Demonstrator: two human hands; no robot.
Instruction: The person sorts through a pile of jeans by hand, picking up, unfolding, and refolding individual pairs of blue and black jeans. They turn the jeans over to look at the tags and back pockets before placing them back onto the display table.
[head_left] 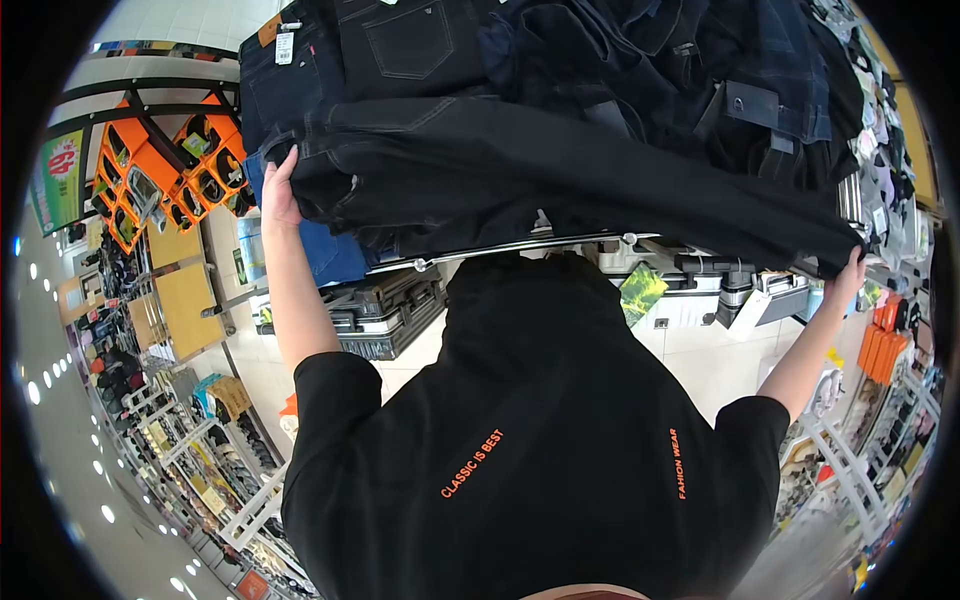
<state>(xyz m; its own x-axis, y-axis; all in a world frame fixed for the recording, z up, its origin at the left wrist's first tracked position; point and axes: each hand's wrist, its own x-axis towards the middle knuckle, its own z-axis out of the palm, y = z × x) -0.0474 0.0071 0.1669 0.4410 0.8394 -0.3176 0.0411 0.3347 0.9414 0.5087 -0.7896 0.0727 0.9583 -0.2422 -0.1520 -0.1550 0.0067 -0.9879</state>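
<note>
A pair of black jeans (560,165) is stretched sideways between my two hands, legs laid together. At its waist end, my left hand (281,190) is closed on the cloth, with the thumb on top. My right hand (848,276) pinches the hem end, which hangs lower, at the far right. Beneath and behind the jeans lies a pile of other dark jeans, among them a black pair with a stitched back pocket (408,45) and a navy pair with a white tag (284,48). Part of the pile is hidden by the held pair.
A metal rail (470,252) runs along the display's front edge. Below it stand suitcases (385,315) on the left and more cases (690,300) on the right. Orange racks (150,170) and a green price sign (60,180) are at the left. Clothes hang far right.
</note>
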